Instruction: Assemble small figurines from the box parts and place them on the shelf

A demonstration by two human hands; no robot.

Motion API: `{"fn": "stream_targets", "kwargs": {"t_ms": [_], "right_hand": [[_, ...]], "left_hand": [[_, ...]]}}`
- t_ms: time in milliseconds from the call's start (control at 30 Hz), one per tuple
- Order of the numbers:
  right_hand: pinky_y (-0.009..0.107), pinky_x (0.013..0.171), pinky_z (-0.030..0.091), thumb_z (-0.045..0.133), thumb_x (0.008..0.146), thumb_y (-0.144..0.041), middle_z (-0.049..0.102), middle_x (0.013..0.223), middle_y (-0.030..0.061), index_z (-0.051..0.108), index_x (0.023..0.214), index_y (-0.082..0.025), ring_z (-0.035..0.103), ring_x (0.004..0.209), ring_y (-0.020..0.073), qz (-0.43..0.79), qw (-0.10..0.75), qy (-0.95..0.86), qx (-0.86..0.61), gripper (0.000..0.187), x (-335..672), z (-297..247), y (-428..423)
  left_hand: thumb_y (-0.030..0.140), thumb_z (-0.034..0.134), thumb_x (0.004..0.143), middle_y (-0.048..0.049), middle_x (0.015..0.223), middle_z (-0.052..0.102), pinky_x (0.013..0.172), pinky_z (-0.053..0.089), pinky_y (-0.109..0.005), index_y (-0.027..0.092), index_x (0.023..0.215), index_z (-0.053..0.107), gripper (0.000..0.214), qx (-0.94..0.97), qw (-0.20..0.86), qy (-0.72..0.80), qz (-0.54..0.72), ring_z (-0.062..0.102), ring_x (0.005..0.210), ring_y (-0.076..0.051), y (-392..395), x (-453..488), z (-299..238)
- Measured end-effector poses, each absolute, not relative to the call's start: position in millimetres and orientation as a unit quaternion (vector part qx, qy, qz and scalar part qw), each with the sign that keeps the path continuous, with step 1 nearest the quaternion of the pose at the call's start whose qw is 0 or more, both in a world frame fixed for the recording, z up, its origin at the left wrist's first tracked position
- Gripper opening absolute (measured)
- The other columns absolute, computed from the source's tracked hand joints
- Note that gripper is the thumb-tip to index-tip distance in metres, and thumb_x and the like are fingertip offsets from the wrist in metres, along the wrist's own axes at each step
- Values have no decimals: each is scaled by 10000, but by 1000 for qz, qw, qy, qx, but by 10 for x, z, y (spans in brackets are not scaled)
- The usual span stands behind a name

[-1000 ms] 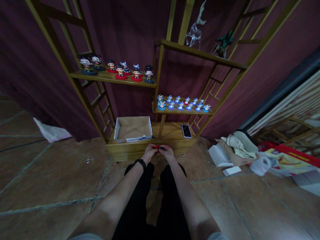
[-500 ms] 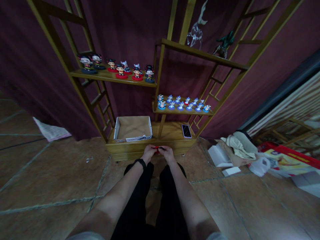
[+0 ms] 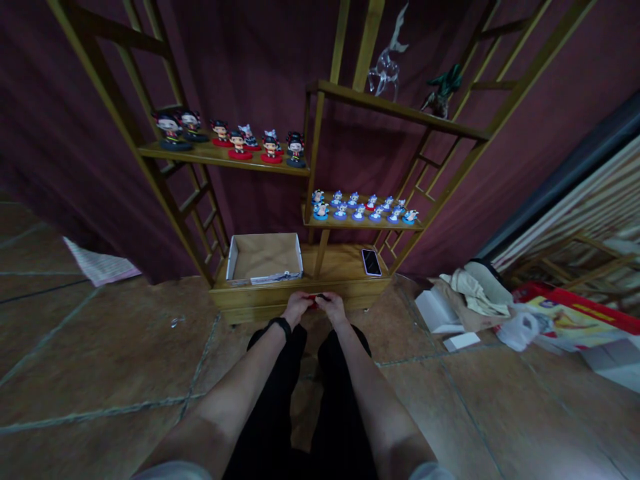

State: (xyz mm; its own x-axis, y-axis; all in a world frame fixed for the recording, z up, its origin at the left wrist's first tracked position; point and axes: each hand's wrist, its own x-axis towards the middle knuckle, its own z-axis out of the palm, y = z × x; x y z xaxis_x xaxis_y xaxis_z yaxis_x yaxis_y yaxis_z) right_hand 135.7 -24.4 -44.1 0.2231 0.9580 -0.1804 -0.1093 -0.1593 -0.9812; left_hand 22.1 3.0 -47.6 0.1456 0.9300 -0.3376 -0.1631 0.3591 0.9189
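Between my two hands, in front of the low cabinet, is a small red and black item (image 3: pixel 313 299), mostly covered by my fingers, so its kind cannot be made out. My left hand (image 3: pixel 298 306) is closed on its red left side. From the other side my right hand (image 3: pixel 332 307) pinches it by a dark part. An open white cardboard box (image 3: pixel 265 257) with a bare brown bottom stands on the cabinet top (image 3: pixel 335 260), just beyond my left hand. To the right on that top lies a phone (image 3: pixel 371 262).
Several figurines with red or dark bases (image 3: pixel 240 147) stand on the upper left shelf. Several blue-based figurines (image 3: pixel 359 212) fill the right shelf. Higher up are a clear deer ornament (image 3: pixel 385 73) and a green ornament (image 3: pixel 443 90). White boxes (image 3: pixel 440 311) and bags lie on the floor at right.
The view has shifted slightly. My hands remain together at the small red and black item, and more of its red part shows between my fingers.
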Motion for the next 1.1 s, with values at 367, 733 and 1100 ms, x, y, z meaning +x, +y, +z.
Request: {"fn": "stream_targets", "kwargs": {"t_ms": [367, 733, 1100], "right_hand": [[237, 544, 448, 646, 482, -264, 607, 680, -45, 560, 707, -201, 559, 603, 122, 506, 542, -290, -605, 248, 1387, -490, -252], [234, 541, 440, 692, 470, -311, 614, 625, -52, 570, 698, -202, 575, 574, 123, 534, 521, -310, -589, 281, 1395, -492, -225], [255, 534, 454, 686, 453, -249, 616, 650, -43, 531, 726, -210, 570, 578, 137, 509, 542, -326, -584, 317, 1387, -580, -210]], "left_hand": [[44, 701, 561, -32, 594, 641, 617, 524, -282, 110, 637, 610, 136, 305, 716, 465, 421, 613, 560, -134, 43, 186, -407], [79, 735, 557, -47, 663, 664, 643, 529, -288, 102, 708, 633, 183, 331, 742, 425, 400, 628, 602, -145, 2, 189, -354], [17, 721, 523, -13, 594, 626, 596, 527, -277, 112, 690, 593, 230, 346, 718, 447, 406, 606, 527, -125, 7, 174, -426]]}}
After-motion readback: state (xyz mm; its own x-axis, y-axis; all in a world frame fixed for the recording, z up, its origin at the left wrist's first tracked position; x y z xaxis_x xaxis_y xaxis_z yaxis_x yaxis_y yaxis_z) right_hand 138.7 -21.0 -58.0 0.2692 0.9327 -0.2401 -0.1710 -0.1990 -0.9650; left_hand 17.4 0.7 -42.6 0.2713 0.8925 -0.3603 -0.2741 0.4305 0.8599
